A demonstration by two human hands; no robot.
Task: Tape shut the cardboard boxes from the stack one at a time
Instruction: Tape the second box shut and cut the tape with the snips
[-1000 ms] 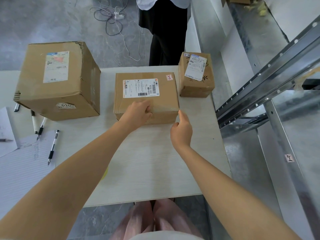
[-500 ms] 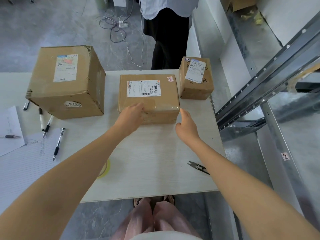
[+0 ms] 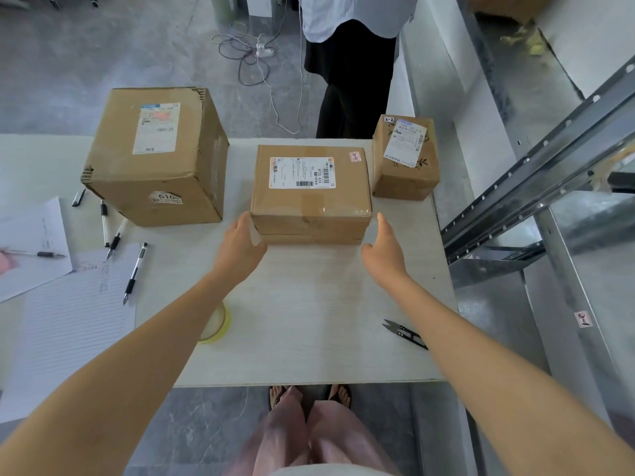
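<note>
A flat cardboard box (image 3: 311, 197) with a white shipping label and clear tape over its near edge lies in the middle of the white table (image 3: 309, 338). My left hand (image 3: 240, 247) is open at its near left corner, fingers touching or almost touching the side. My right hand (image 3: 385, 250) is open just off its near right corner, not gripping. A big box (image 3: 154, 159) stands to the left, a small box (image 3: 405, 159) to the right. A roll of clear tape (image 3: 216, 324) lies partly under my left forearm. Black snips (image 3: 405, 334) lie by my right forearm.
Several pens (image 3: 134, 273) and sheets of paper (image 3: 68, 324) cover the table's left side. A person in dark trousers (image 3: 350, 80) stands behind the table. A metal rack (image 3: 536, 187) runs along the right. Cables (image 3: 254, 60) lie on the floor.
My left hand has slid off the box's top to its near left corner. My right hand has shifted right and opened beside the near right corner. The view has tilted, showing the snips and tape.
</note>
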